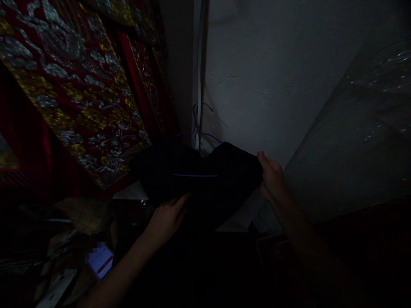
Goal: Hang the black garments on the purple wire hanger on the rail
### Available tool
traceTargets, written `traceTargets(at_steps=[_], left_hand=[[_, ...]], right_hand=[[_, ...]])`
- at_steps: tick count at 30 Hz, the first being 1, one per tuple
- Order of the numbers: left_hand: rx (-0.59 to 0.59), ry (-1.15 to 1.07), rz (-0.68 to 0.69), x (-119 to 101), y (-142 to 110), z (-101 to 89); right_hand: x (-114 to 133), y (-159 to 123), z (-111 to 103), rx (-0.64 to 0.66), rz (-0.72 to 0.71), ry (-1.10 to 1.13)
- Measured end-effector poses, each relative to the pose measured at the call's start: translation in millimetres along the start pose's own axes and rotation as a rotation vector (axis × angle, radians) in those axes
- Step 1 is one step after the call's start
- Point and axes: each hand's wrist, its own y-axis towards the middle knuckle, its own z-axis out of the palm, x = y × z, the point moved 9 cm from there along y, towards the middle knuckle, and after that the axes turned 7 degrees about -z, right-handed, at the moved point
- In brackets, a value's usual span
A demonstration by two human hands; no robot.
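A black garment (205,192) hangs on a thin purple hanger (212,136), whose hook rises in front of a pale vertical strip. The hanger's lower bar shows as a purple line across the dark cloth. My right hand (271,175) is closed on the garment's right edge, with the thumb on top. My left hand (165,218) lies against the lower left front of the garment, its thumb side toward the cloth. Its fingertips merge with the dark fabric, so its grip is hard to make out. The garment's lower part is lost in shadow.
Red cloth (80,94) with gold and silver embroidery hangs at the left. A pale wall (257,64) stands behind, with clear plastic sheeting (359,128) at the right. At lower left, a bright pixelated rectangle (101,260) lies among dim clutter.
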Motion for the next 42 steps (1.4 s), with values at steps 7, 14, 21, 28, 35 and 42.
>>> traceTargets(at_steps=[7,14,21,28,35,42], left_hand=[[-0.077,-0.185,-0.106,10,-5,40.4],[-0.570,-0.873,-0.213,4,-54,60.3],[-0.568,-0.976,-0.250,-2,-66,78.7],[-0.597,-0.913,-0.162,1,-69,59.7],[-0.572,-0.895,-0.081,-9,-67,53.6],[-0.603,-0.877,-0.156,-2,-70,63.1]], right_hand=[[-11,-23,-46,-0.301,-0.075,0.006],[-95,-182,15,0.083,0.229,-0.065],[-96,-204,77,0.441,0.141,-0.246],[-106,-218,82,0.547,0.276,-0.179],[-113,-212,81,0.466,0.307,-0.135],[-108,-209,79,0.483,0.277,-0.225]])
